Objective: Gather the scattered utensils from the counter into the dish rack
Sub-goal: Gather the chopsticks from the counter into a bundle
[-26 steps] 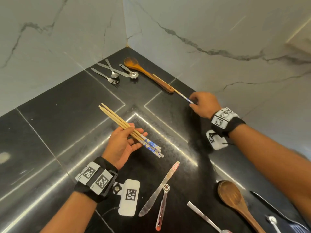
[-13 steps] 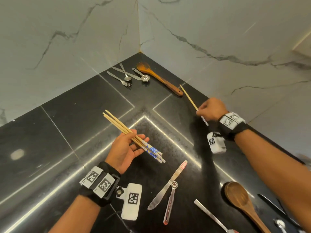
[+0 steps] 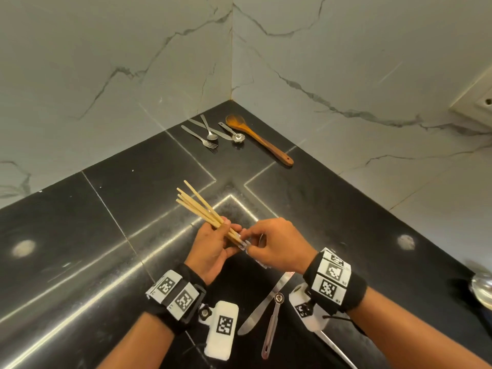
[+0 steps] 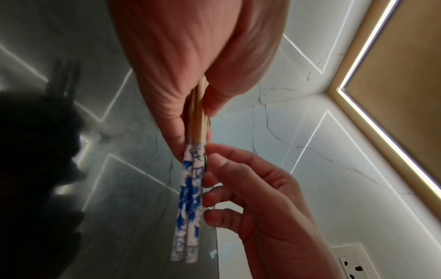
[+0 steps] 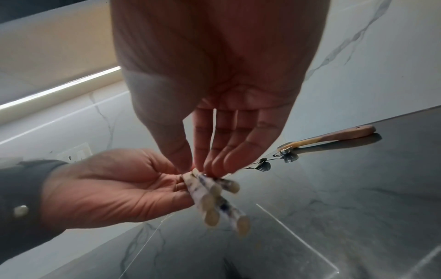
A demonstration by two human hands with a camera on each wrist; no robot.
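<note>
I see my left hand [image 3: 210, 249] holding a bunch of wooden chopsticks [image 3: 202, 209] over the black counter [image 3: 80, 235]. Its fingers and thumb are curled around the sticks near their blue-and-white ends. The thin plain ends fan out and point up toward the far corner.

My right hand [image 3: 274, 247] is right beside the left one. Its fingertips [image 5: 210, 166] pinch the blue-and-white ends of the chopsticks [image 4: 190, 188]. The two hands nearly touch there. In the right wrist view the stick ends [image 5: 214, 198] are blurry.

On the counter, near my wrists, lie a butter knife [image 3: 262, 304] and a small measuring spoon [image 3: 271, 326]. The spoon's round cup sits against the knife. They lie between my two arms.

Far back in the corner, by the marble walls, there is a wooden spoon [image 3: 259, 139]. Next to it lie a metal measuring spoon [image 3: 231, 131], a teaspoon [image 3: 209, 129], a fork [image 3: 201, 138] and a flat knife [image 3: 213, 130]. The teaspoon lies across the flat knife. These are well apart from my hands.

At the right edge I see part of a shiny metal thing [image 3: 483, 287], but I cannot tell what it is.
</note>
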